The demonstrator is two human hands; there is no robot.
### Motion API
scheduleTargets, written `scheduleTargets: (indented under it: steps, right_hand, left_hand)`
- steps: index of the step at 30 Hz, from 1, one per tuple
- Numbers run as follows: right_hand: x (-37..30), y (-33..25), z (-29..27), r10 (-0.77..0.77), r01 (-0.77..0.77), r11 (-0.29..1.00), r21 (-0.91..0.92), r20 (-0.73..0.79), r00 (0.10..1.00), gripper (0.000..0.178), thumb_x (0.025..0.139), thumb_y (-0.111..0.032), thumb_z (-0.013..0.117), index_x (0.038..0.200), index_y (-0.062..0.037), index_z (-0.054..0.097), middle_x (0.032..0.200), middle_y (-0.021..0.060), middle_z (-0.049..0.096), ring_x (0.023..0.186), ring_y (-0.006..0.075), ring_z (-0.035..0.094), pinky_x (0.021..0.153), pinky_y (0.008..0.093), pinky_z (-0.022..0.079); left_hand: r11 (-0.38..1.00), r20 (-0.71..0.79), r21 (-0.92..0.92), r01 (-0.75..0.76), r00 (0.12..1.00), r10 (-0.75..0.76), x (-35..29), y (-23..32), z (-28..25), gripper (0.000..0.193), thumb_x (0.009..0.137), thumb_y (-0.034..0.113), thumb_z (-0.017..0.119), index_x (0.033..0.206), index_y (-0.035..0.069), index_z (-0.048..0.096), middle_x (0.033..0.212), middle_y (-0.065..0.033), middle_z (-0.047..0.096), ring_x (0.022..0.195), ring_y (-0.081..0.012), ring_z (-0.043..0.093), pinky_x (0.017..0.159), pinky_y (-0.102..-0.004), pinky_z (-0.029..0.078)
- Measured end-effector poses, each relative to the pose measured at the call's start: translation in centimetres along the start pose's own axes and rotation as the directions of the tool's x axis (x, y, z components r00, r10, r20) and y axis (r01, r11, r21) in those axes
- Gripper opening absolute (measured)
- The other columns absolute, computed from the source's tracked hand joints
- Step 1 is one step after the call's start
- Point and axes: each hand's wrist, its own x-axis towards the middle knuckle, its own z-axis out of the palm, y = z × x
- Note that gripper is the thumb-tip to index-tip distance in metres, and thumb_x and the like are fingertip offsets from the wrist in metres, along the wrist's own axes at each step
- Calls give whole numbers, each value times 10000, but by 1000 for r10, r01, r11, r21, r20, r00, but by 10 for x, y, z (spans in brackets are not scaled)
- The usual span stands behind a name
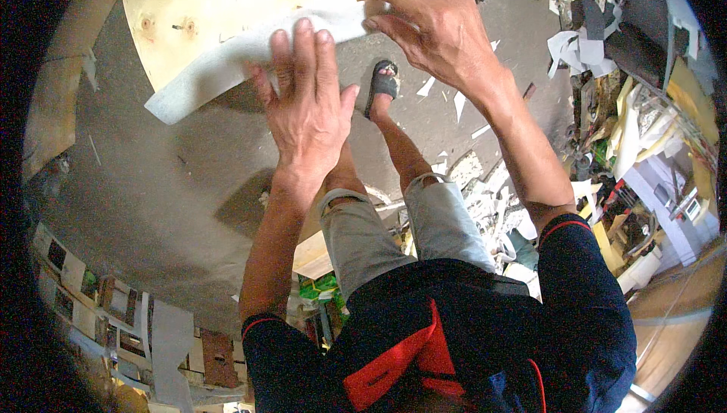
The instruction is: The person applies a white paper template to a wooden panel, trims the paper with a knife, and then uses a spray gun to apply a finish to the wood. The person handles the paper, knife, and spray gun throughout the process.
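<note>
A pale plywood panel point(170, 34) with a rounded edge and dark knots lies at the top, its upper part washed out by bright light. Along its near edge runs a whitish-grey strip of soft sheet, perhaps foam or felt point(178, 102), which overhangs the edge at the left. My left hand point(307, 110) rests on the middle of this strip, fingers stretched out. At the strip's right end is my right hand point(435, 23), its fingers spread and its thumb against the strip. The far fingertips of the right hand are cut off by the frame.
Below the panel is a grey floor point(151, 208), where my sandalled foot point(384, 79) stands. Offcuts and scraps point(485, 201) litter the floor at right, with a taller pile of foam pieces point(628, 125) beyond. Cut boards and frames point(136, 314) stand at lower left.
</note>
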Motion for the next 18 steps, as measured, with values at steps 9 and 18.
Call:
scheduleTargets:
  steps: [9,18]
  right_hand:
    - [22,12,-2,-101,101,995,11,-36,994,192,859,-171,709,926,-50,575,1413,205,436,1346,510,365,994,781,294]
    - [8,25,4,-10,10,1000,3,-114,993,235,840,-153,723,1012,-56,596,1429,231,441,1329,527,374,1042,725,293]
  left_hand:
    - [994,32,-8,-112,993,113,16,27,18,935,807,393,773,1543,56,305,1639,-141,240,1516,-370,197,1170,-646,172]
    - [1000,86,1,26,996,-26,26,41,4,900,756,354,820,1507,112,386,1619,-81,283,1485,-335,271,1144,-625,271]
